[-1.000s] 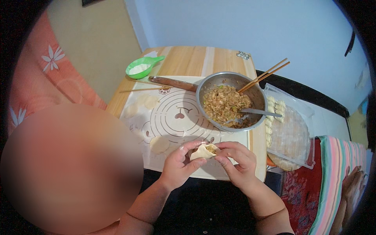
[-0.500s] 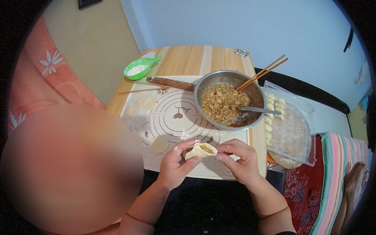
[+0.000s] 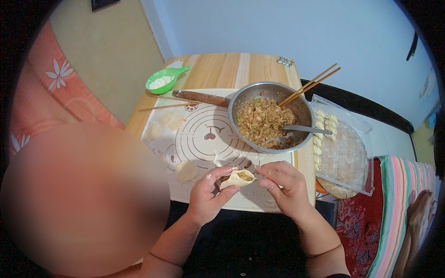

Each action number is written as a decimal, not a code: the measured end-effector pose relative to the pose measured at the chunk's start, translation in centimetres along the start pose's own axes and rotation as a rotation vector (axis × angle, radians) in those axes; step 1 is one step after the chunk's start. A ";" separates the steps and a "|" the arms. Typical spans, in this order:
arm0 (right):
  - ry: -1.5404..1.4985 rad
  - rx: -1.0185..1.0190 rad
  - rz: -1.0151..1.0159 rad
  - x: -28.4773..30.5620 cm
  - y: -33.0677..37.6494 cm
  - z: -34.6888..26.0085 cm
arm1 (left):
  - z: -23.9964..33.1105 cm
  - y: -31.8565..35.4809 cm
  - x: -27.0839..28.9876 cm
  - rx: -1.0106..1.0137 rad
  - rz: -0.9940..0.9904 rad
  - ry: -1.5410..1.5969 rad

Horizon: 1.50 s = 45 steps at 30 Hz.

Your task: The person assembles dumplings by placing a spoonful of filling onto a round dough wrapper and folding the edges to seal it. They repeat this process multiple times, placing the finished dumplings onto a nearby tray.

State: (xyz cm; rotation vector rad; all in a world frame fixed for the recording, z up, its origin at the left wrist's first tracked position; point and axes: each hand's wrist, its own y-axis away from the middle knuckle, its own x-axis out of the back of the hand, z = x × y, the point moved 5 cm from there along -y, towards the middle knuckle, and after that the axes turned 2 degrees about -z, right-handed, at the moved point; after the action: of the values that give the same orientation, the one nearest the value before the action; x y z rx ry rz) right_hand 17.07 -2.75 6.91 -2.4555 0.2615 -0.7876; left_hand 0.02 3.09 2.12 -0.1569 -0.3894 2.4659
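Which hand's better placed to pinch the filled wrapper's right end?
Likely the right hand: it sits beside that end, while the left hand holds the filled wrapper from the left.

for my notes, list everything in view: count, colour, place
table: one, tan, centre
mat: one, white, on table
bowl: one, silver, on table
filling: one mass, brown, in bowl
chopsticks: two, brown, in bowl
utensil: one, grey, in bowl
rolling pin: one, brown, left of bowl
scoop: one, green, table's far left
powder: uncountable, white, in scoop
thin sticks: two, tan, near scoop
flat wrappers: several, pale, on mat
dumplings: two rows, pale, right
container: one, clear, right
woven tray: one, tan, right
striped cloth: one, multicoloured, right
patterned cloth: one, red, lower right
flowered cloth: one, orange, left
filled wrapper: one, pale, front centre
left hand: one, floured, holding filled wrapper
right hand: one, beside filled wrapper, contact unclear
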 end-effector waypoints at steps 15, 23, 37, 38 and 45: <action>0.101 0.043 -0.011 -0.9 0.5 -0.5 | 0.0 0.3 -0.9 0.020 -0.046 0.004; 0.011 0.089 -0.034 -0.2 0.3 -1.1 | -0.2 0.3 -0.6 0.017 -0.031 0.028; -0.027 0.048 -0.052 -0.1 0.3 -1.3 | -0.6 0.2 -1.0 0.045 -0.107 0.032; -0.034 0.044 -0.043 0.0 0.3 -1.3 | -0.5 0.2 -1.0 0.055 -0.110 0.048; -0.085 -0.014 0.011 0.2 0.6 -1.4 | -0.4 0.2 -1.5 0.110 -0.135 0.102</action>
State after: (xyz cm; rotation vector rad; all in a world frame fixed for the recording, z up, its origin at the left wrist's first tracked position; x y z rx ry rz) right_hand 16.44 -3.89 7.64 -2.4918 0.2500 -0.6765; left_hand 1.22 2.12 1.68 -0.2031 -0.2126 2.3283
